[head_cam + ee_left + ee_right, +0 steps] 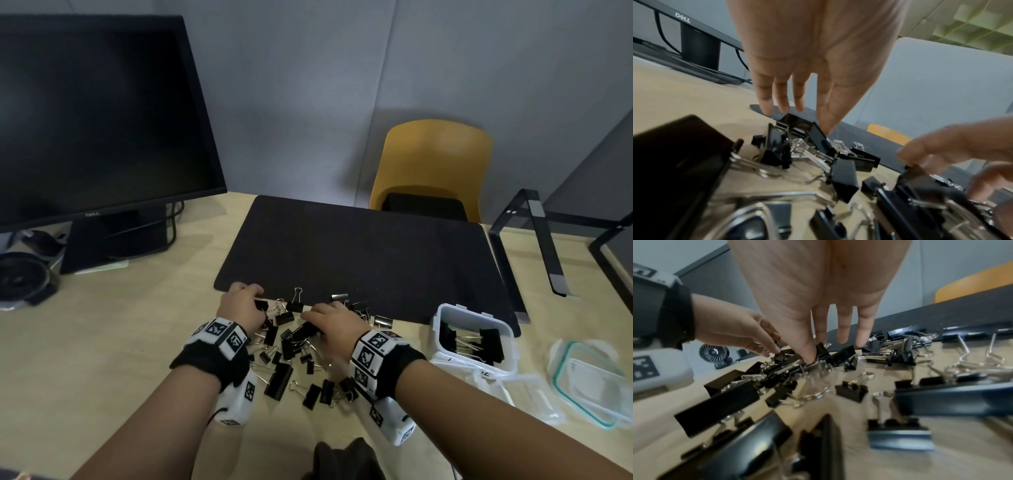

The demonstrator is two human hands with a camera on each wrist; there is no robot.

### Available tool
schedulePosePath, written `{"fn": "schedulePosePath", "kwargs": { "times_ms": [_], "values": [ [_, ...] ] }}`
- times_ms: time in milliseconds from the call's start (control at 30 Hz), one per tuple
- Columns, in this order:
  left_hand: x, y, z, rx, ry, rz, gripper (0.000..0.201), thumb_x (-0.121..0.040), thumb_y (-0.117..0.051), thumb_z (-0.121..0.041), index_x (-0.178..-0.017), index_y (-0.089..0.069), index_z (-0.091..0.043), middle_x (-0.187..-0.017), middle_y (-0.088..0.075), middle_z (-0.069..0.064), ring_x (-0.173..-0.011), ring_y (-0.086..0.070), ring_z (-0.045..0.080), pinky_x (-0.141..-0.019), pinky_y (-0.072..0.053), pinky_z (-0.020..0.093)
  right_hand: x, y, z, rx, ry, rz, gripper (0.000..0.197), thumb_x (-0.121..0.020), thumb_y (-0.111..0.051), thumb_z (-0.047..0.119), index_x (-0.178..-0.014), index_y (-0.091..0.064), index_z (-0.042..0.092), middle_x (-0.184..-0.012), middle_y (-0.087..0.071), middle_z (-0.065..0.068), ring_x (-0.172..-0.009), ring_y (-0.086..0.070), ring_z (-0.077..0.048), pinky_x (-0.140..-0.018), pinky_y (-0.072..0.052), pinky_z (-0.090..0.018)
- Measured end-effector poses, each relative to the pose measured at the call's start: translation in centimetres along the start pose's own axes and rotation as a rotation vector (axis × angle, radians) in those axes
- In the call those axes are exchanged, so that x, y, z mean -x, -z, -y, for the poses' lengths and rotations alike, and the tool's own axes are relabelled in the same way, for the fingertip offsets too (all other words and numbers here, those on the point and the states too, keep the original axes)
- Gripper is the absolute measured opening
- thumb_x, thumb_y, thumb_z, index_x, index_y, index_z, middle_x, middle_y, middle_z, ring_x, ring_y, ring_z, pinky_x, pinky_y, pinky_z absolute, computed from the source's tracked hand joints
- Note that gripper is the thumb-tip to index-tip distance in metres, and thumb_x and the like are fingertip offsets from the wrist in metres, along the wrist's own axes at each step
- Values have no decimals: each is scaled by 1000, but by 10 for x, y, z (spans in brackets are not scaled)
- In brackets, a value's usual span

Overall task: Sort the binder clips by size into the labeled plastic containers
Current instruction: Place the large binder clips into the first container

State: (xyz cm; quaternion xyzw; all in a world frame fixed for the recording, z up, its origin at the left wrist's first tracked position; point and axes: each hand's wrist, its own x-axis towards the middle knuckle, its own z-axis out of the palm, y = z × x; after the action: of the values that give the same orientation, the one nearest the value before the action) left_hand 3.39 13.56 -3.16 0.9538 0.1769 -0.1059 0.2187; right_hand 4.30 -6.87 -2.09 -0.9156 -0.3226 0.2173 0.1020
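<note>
Both the left hand (241, 306) and right hand (330, 320), fingers extended, touched the scattered black metal binder clips (291, 353) on the tabletop (113, 342); light, stiff and tangle-prone, they seemed best pinched by their bodies.

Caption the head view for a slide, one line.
Both hands, left hand and right hand, reach into a pile of black binder clips beside a part-filled plastic container.
</note>
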Motion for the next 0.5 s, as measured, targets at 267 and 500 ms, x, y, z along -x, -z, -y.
{"fn": "schedulePosePath", "kwargs": {
  "times_ms": [267, 500],
  "values": [
    [-8, -4, -4, 6, 100, 75, 33, -75, -68, -21, -108, -64, -21, -114, -59, 9, -91, -63, 24, -80, -55, 34, 7, -3, -6, 88, -71, -21, 34, -92, -48, 20, -126, -51, 19, -123, -46, -5, -117, -41, -25, -99, -39, -40],
    [-9, 9, 0, 259, 142, 144, 25, -72, -77, -10, -91, -60, -15, -93, -61, 2, -73, -58, 16, -56, -42, 22, 17, 17, -9, -249, -194, -195, 15, -85, -56, 12, -99, -53, 16, -109, -52, -1, -100, -55, -20, -86, -48, -29]
  ]
}}
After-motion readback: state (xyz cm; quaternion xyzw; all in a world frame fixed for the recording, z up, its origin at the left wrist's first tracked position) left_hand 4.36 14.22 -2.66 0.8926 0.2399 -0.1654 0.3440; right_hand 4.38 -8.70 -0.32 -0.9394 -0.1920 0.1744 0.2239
